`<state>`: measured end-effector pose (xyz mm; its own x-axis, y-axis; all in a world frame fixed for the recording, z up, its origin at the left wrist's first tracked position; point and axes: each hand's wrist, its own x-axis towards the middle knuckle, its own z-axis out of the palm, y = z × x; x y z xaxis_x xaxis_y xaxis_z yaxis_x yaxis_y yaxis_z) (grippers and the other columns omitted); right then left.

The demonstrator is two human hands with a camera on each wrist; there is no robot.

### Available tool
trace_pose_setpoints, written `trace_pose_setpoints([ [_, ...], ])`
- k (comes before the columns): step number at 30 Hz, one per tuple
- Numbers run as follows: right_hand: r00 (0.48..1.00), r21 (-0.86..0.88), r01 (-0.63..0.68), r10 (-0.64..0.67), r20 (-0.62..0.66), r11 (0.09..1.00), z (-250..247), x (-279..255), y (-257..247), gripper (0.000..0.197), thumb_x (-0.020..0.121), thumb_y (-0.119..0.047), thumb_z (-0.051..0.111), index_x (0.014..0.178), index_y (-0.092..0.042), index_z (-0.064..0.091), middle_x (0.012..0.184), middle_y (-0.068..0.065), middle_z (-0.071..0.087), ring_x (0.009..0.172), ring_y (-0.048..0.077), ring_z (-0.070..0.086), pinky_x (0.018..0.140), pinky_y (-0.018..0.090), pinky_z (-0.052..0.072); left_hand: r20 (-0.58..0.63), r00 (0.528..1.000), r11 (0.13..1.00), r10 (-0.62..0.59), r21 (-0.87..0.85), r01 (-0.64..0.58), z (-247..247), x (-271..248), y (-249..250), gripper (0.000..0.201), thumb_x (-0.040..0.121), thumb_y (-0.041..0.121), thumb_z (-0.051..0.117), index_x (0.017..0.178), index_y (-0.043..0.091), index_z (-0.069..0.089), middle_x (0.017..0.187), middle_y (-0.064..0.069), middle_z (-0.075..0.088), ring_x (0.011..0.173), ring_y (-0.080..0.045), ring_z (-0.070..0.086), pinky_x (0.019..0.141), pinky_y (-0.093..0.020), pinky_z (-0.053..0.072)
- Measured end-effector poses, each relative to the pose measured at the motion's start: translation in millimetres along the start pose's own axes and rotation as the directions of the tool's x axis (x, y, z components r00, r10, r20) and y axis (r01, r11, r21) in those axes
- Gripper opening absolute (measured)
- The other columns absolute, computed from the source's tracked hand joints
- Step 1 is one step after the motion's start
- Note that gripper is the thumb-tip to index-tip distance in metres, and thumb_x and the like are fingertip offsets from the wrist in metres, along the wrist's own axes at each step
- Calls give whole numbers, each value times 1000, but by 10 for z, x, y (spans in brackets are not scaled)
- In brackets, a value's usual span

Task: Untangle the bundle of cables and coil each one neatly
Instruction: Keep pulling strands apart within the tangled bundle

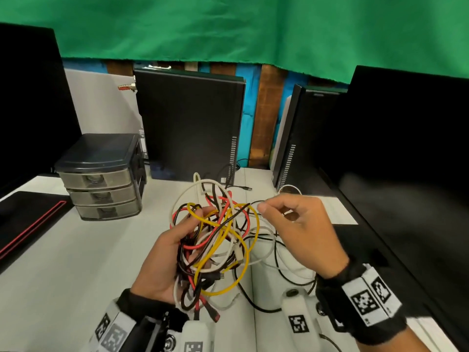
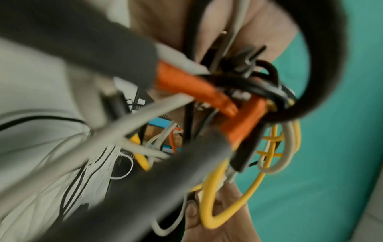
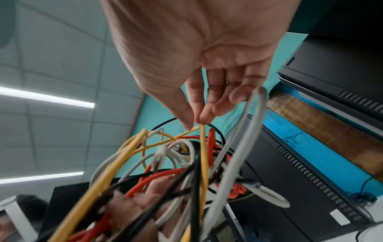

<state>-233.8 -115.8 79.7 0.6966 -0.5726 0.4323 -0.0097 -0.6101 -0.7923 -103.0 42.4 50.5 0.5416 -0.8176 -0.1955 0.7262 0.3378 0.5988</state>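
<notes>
A tangled bundle of cables [image 1: 218,240] in yellow, red, black and white hangs above the white table [image 1: 76,262]. My left hand [image 1: 200,219] grips the bundle from the left, fingers curled round its middle. My right hand [image 1: 264,209] is at the bundle's upper right. In the right wrist view its thumb and forefinger pinch the top of a yellow cable [image 3: 204,147] loop, and a white cable [image 3: 244,131] is hooked over an outer finger. The left wrist view is blurred, full of close cables, with a yellow loop [image 2: 209,196] by a fingertip.
A grey drawer unit [image 1: 101,179] stands at the left, two black computer towers [image 1: 190,123] [image 1: 291,138] at the back. Dark monitors [image 1: 406,148] [image 1: 25,97] flank the desk. A black mat with red trim [image 1: 25,219] lies far left. Loose black and white cables [image 1: 279,270] trail under my right hand.
</notes>
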Motion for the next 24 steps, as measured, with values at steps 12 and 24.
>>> trace_pose_setpoints([
  [12,967,-70,98,-112,-228,993,80,-51,-30,15,90,-23,70,76,-21,70,71,-10,67,75,11,63,70,15,46,133,979,962,-154,-208,179,-220,117,-170,36,98,36,50,77,8,62,56,-4,53,40,-15,48,35,-24,45],
  [24,965,330,-190,113,238,925,123,-18,100,23,87,-25,69,77,-4,72,67,4,69,58,15,60,53,23,47,180,981,979,-68,-179,100,-332,220,-200,36,99,43,37,92,13,57,59,-1,53,44,-11,48,44,-20,42],
])
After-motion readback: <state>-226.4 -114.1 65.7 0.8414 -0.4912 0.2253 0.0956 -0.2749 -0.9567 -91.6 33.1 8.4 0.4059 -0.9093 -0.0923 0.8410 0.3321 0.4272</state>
